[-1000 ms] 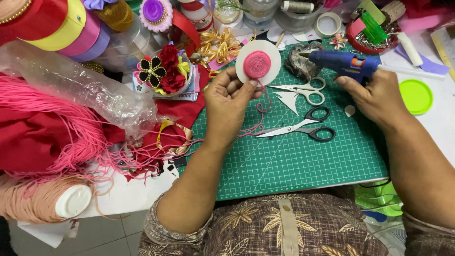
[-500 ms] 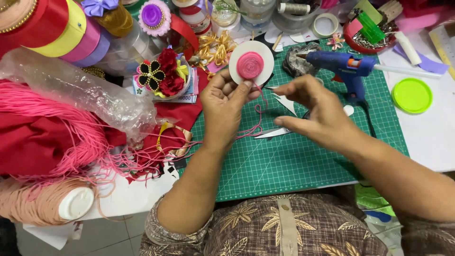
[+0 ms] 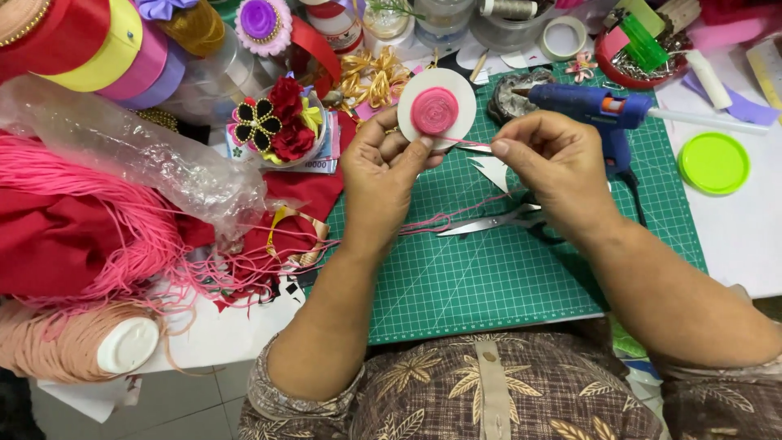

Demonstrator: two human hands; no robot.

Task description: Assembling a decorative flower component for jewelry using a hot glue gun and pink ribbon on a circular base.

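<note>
My left hand (image 3: 384,175) holds up a white disc (image 3: 437,107) with a spiral of pink cord (image 3: 434,110) coiled at its middle. My right hand (image 3: 552,167) pinches the loose end of that pink cord just right of the disc. The cord trails down across the green cutting mat (image 3: 505,269) toward the pink cord bundle (image 3: 98,236) on the left. A blue glue gun (image 3: 599,110) lies on the mat behind my right hand. Scissors (image 3: 493,222) lie on the mat below my hands.
Ribbon rolls (image 3: 90,45) and a clear plastic bag (image 3: 138,155) crowd the far left. A cup of fabric flowers (image 3: 277,130) stands left of my hand. A green lid (image 3: 714,162) lies right. A peach cord spool (image 3: 73,342) sits at the near left.
My right hand let go of the glue gun, which now lies on the mat, moved left and took the pink cord end beside the disc. The left hand kept holding the disc.
</note>
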